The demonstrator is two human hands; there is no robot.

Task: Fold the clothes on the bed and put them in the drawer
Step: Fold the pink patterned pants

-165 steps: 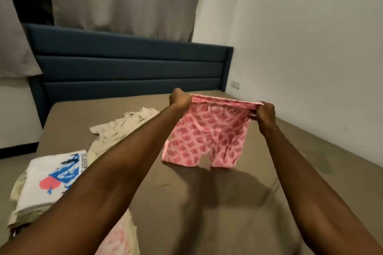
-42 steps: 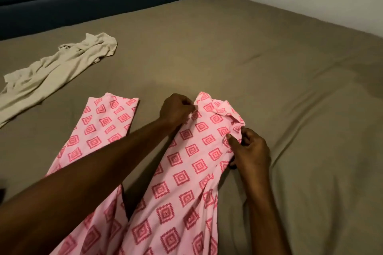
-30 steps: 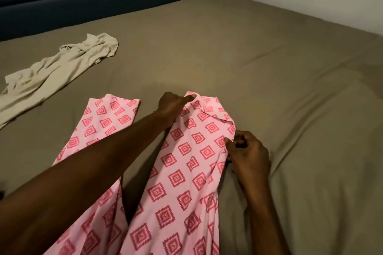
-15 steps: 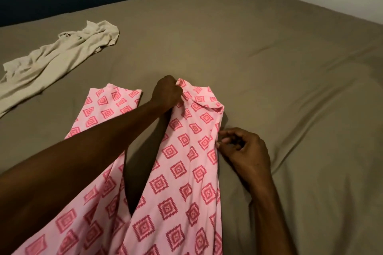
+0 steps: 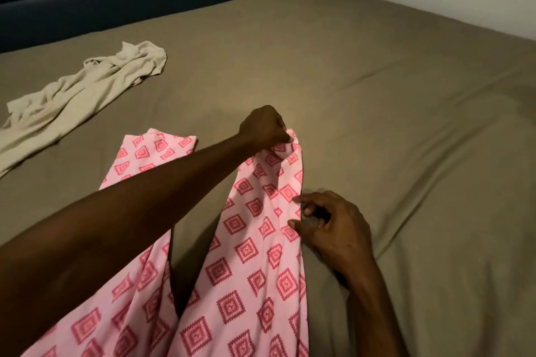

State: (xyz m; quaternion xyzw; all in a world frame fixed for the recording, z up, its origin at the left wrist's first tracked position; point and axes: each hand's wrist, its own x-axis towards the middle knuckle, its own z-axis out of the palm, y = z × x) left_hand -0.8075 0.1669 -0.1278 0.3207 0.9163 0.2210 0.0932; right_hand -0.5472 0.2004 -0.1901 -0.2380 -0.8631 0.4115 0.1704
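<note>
Left hand (image 5: pixel 265 127) pinching pink trousers (image 5: pixel 255 243) hem at 12 o'clock; right hand (image 5: pixel 333 226) loosely spread, touching edge at 3 o'clock.

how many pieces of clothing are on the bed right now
2. The pink patterned pants lie spread in front, their far hem gripped by the left hand; the crumpled beige garment lies far left. Others may lie out of frame.

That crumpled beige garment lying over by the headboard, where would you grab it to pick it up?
Probably at the bunched end nearest the headboard of the beige garment, coming from above. There the cloth stands up in raised folds that fingers can pinch, while the rest trails flat along the bed toward the left edge of view.
</note>
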